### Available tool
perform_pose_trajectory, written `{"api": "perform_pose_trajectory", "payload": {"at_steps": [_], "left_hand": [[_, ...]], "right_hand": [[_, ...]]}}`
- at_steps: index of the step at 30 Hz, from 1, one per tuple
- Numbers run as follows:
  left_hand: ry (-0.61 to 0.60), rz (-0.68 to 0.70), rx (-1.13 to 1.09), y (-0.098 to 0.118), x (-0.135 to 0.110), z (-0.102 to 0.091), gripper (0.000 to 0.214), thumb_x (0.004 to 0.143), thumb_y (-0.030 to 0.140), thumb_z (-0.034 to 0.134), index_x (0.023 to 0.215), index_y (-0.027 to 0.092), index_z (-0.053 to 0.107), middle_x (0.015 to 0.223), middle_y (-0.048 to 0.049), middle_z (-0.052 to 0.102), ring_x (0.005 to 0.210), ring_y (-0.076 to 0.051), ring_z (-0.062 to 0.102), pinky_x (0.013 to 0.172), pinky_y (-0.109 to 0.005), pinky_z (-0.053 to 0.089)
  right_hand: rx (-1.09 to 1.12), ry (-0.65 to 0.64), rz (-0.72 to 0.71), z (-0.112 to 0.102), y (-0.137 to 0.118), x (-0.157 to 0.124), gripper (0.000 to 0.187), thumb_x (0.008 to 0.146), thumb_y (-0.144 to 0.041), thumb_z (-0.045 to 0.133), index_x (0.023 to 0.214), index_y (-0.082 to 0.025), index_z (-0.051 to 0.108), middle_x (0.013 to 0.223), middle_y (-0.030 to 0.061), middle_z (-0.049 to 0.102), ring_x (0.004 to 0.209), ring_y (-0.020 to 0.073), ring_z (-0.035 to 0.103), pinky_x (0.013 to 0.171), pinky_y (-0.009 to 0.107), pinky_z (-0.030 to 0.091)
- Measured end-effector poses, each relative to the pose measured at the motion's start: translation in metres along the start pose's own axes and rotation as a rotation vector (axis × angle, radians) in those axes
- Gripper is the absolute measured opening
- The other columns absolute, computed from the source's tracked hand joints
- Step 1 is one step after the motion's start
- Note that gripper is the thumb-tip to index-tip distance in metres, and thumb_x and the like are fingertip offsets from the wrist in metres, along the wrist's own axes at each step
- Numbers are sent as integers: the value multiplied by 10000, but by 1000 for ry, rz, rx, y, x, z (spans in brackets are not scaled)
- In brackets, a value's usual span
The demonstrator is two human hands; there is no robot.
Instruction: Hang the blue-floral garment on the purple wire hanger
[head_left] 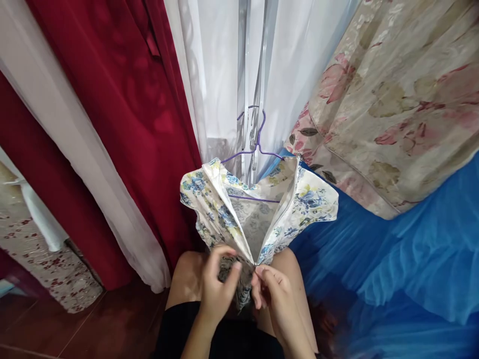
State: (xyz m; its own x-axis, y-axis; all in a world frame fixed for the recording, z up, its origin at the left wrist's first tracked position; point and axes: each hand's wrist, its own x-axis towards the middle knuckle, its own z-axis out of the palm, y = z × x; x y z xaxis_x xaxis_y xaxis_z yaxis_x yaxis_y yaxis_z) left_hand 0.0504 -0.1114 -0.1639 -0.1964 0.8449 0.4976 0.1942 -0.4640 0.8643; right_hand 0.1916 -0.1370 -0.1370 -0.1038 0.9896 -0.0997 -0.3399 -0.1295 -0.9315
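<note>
A white dress with blue and yellow flowers (209,199) hangs on a purple wire hanger (258,144) straight ahead, its back zipper open in a V. My left hand (219,286) grips the fabric just left of the bottom of the opening. My right hand (271,289) pinches the zipper pull (256,265) at the base of the V. Both hands are closed on the dress.
Red (123,114) and white (213,65) garments hang at the left and centre. A beige floral dress (396,104) and a blue tulle skirt (411,259) hang at the right. A dark wooden floor (93,329) shows at the lower left. My knees are below the dress.
</note>
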Motion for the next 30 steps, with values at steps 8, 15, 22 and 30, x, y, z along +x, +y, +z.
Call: {"api": "perform_pose_trajectory", "payload": {"at_steps": [8,15,22,30], "left_hand": [[-210,-118,-113,-2,-22,30,71,937,231,589,1007,236,597,897,-41,666,847,-199,655,806,-298,514],[-95,-17,-126,-8,-19,40,159,900,234,631,1052,214,586,924,-53,661,868,-197,674,805,-288,543],[-109,109,98,-14,-9,36,254,755,26,564,934,207,571,720,40,513,654,-113,563,666,-211,481],[-410,229,127,-2,-20,37,249,623,-28,512,726,198,487,677,33,532,624,-102,544,609,-185,427]], "right_hand": [[-3,-129,76,-7,-11,2,439,903,-530,613,755,-123,684,356,-25,503,313,46,238,398,213,117],[-18,-144,-46,6,-73,28,372,888,-443,676,842,-88,779,348,-46,463,344,36,219,435,235,127],[47,-106,-196,31,-110,60,327,843,-402,702,788,-89,783,366,-45,453,368,42,244,444,252,121],[196,-114,-314,30,-165,79,223,766,-304,714,683,-98,733,339,-90,334,379,47,173,430,239,129]]}}
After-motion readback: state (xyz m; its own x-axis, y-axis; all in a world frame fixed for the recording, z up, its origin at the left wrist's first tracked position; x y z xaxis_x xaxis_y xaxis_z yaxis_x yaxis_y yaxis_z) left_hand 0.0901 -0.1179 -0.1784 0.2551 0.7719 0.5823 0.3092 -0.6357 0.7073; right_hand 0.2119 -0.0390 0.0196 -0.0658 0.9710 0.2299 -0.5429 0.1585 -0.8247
